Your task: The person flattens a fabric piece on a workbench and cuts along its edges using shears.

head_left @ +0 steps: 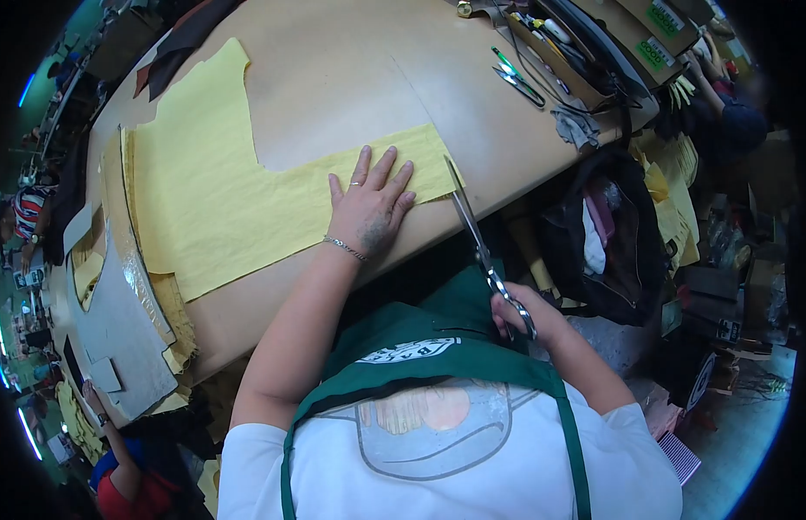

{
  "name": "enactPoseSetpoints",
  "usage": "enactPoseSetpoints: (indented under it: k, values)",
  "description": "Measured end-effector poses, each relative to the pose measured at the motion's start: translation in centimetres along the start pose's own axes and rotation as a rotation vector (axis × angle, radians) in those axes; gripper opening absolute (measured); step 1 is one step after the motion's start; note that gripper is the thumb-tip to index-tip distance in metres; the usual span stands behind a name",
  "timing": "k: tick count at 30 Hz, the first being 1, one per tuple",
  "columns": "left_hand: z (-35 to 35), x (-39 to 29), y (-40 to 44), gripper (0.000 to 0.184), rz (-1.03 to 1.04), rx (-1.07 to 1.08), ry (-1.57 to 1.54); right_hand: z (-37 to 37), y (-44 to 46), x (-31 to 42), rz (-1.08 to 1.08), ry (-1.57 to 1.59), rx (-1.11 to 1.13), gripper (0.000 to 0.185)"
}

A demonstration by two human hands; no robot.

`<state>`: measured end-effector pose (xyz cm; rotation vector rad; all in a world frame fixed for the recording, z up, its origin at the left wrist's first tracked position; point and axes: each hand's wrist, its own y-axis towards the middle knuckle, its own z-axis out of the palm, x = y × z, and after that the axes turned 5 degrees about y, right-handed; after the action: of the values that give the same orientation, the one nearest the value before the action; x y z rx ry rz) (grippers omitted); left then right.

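A large piece of yellow fabric (208, 186) lies flat on the table, with a narrower arm running to the right. Pressed palm-down on that arm is my left hand (368, 204), its fingers spread; it wears a ring and a bracelet. My right hand (524, 314) grips a pair of large metal scissors (478, 243) by the handles, just off the table's front edge. The blades point away from me, their tips at the right end of the fabric. Whether the cloth lies between the blades I cannot tell.
The table (351, 61) has a stack of yellow fabric and card (143, 251) at its left. Thread snips (518, 87), a grey rag (576, 126) and a tool box (559, 52) lie at the back right. A black bag (615, 234) hangs beside the table. Other people work at both sides.
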<state>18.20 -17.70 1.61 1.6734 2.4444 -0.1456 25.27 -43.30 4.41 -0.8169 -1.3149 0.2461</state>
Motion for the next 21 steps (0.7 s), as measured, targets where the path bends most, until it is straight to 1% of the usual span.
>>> enactPoseSetpoints:
  k: [1,5,14,21]
  values:
    - [0.1,0.0,0.0,0.041,0.001,-0.005,0.004,0.2,0.6,0.3,-0.010,-0.027,-0.041,0.056]
    - [0.1,0.2,-0.1,0.040,0.000,-0.014,0.016,0.6,2.1,1.6,0.013,-0.047,-0.105,0.064]
    - [0.1,0.2,-0.1,0.039,-0.009,-0.029,0.003,0.9,2.1,2.1,0.026,-0.080,-0.098,0.068]
    - [0.2,0.2,-0.2,0.039,-0.011,-0.041,0.002,1.0,2.1,2.3,0.018,-0.120,-0.139,0.067]
